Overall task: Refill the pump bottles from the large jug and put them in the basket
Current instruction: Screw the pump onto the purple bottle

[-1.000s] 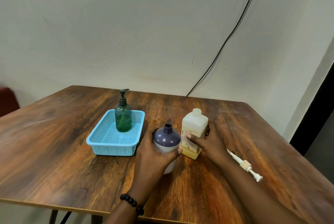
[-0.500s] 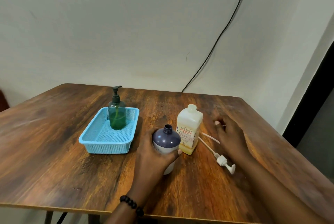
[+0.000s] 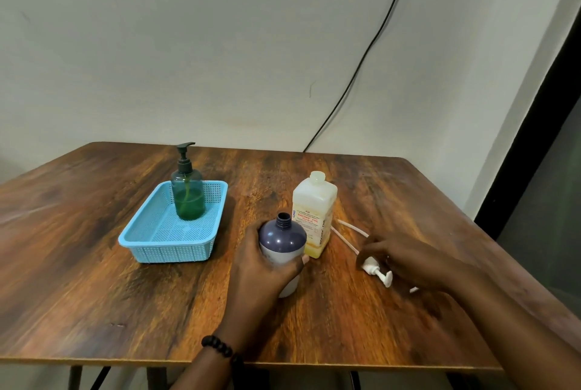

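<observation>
From the head camera, the left hand (image 3: pixel 267 267) is gripping the uncapped purple bottle (image 3: pixel 282 240), fingers (image 3: pixel 300 262) curled round it, near the bench's (image 3: pixel 94 295) front edge. The right hand (image 3: pixel 408 260) is reaching over the white pump (image 3: pixel 375 270) beside the open jug (image 3: pixel 314 213); I cannot tell whether it is pinching it. A green bottle (image 3: pixel 188 198) is standing in the blue basket (image 3: pixel 169 251). Seating the pump straight probably means holding the bottle upright while feeding the tube in.

A plain room, likely in a home or small office.

A worn wooden table (image 3: pixel 125 279) stands against a bare off-white wall (image 3: pixel 188 43); a black cable (image 3: pixel 361 59) runs down it, and a dark doorway (image 3: pixel 550 169) opens at right.
</observation>
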